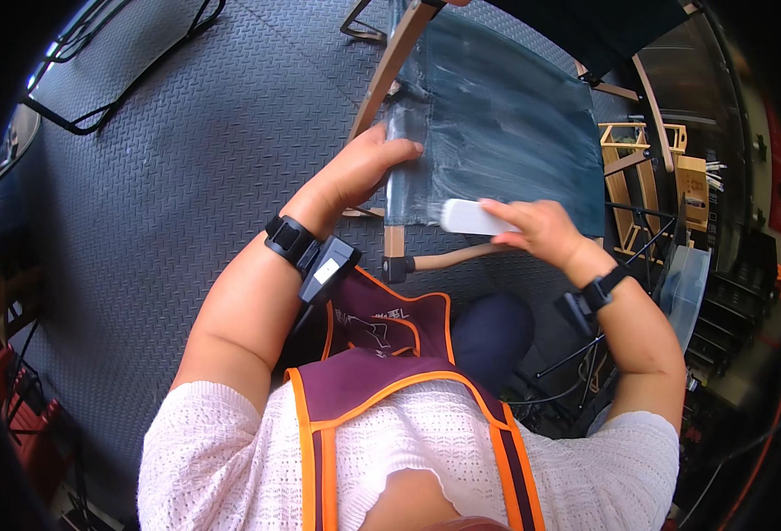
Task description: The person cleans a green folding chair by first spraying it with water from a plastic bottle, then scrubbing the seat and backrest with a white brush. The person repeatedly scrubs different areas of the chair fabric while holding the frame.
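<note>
A folding chair with a wooden frame stands before me, its dark teal fabric seat [513, 139] streaked with whitish, wet-looking smears. My left hand [364, 162] grips the seat's left edge, thumb on top; the other fingers are mostly hidden beneath. In my right hand [546, 229] is a white brush [475, 218], blurred at its left end, over the near part of the fabric. Its bristles are hard to make out. Below the brush runs a curved wooden rail [457, 257], joined to a black corner fitting [397, 269]. A wooden bar [394, 63] slants up beyond my left hand.
Textured metal-look flooring [198, 166] spreads to the left. A black tubular frame [75, 126] stands at upper left. On the right are a wooden rack [623, 192], a wooden box [693, 192], a translucent plastic bin [686, 292] and thin black legs [573, 357]. Dark fabric [603, 26] hangs at the top.
</note>
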A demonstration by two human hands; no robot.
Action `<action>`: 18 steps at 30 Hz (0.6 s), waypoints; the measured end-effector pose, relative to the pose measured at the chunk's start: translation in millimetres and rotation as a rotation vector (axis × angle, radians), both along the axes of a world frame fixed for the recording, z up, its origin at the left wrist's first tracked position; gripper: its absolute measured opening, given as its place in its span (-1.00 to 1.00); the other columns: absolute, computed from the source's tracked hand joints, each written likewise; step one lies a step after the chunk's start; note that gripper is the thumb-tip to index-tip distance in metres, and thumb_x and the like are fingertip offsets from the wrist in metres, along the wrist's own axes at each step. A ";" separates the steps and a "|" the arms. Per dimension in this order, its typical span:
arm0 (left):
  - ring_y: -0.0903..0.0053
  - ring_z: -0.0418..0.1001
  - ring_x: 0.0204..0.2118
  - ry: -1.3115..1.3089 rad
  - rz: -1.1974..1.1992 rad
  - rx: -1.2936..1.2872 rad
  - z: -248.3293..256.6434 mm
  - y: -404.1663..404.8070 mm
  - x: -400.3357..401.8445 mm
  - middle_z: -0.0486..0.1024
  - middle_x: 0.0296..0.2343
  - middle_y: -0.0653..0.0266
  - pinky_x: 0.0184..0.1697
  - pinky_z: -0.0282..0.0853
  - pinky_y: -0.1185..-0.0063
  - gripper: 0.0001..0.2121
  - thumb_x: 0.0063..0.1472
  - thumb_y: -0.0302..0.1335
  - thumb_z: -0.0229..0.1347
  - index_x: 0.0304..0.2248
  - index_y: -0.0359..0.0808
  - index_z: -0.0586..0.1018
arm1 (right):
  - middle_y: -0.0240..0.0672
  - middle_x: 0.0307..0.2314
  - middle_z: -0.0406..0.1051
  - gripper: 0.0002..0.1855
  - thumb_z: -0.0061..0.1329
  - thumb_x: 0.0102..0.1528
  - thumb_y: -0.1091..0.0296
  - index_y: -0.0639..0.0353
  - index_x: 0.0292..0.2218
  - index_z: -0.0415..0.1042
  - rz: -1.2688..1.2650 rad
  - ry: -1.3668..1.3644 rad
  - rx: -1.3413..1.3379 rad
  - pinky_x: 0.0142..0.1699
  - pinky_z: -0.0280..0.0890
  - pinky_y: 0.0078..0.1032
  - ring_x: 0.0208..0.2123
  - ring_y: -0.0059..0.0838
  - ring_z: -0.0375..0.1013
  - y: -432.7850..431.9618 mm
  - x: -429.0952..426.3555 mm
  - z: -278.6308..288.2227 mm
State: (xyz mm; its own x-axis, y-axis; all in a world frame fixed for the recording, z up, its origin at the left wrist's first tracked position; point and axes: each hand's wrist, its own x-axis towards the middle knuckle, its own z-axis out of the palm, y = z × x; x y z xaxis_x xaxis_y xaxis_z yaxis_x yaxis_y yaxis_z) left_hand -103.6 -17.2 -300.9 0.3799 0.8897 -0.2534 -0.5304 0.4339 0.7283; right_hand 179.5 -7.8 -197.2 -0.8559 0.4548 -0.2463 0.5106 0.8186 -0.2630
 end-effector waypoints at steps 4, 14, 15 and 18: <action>0.62 0.41 -0.44 0.003 0.029 0.003 -0.6 -0.2 0.7 0.44 -0.44 0.27 -0.36 0.35 0.64 -0.76 0.07 -0.44 0.02 -0.29 -0.43 0.41 | -0.34 -0.63 0.28 -0.35 0.09 -0.08 0.18 -0.20 0.07 0.21 -0.050 -0.177 0.054 -0.54 0.20 -0.40 -0.63 -0.28 0.33 -3.5 6.0 15.5; 0.64 0.38 -0.47 0.012 0.051 0.005 -3.5 0.3 3.3 0.43 -0.49 0.30 -0.37 0.31 0.66 -0.78 0.05 -0.43 0.03 -0.33 -0.42 0.43 | -0.39 -0.71 0.17 -0.43 0.08 -0.07 0.19 -0.32 0.01 0.30 0.075 -0.018 0.195 -0.59 0.17 -0.42 -0.69 -0.36 0.26 10.0 2.6 4.3; 0.65 0.38 -0.47 0.035 0.053 0.024 -4.3 0.8 4.2 0.43 -0.49 0.31 -0.38 0.30 0.66 -0.77 0.05 -0.42 0.03 -0.34 -0.42 0.43 | -0.40 -0.71 0.16 -0.43 0.08 -0.08 0.20 -0.32 0.01 0.31 0.068 -0.020 0.172 -0.59 0.17 -0.42 -0.69 -0.36 0.25 9.0 2.5 3.5; 0.66 0.37 -0.50 0.036 0.026 0.059 -6.4 1.3 3.6 0.44 -0.50 0.31 -0.42 0.29 0.66 -0.76 0.05 -0.39 0.03 -0.35 -0.42 0.44 | -0.40 -0.71 0.14 -0.43 0.09 -0.09 0.21 -0.34 0.00 0.32 0.137 0.054 0.162 -0.59 0.16 -0.43 -0.70 -0.36 0.23 6.2 0.3 0.1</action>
State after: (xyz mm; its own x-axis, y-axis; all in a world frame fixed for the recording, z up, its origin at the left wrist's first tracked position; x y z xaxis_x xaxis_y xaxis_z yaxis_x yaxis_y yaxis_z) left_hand -100.1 -15.9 -307.3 0.3481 0.9128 -0.2136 -0.5138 0.3763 0.7709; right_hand 179.8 -1.6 -197.1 -0.9226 0.3629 -0.1311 0.3800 0.9134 -0.1462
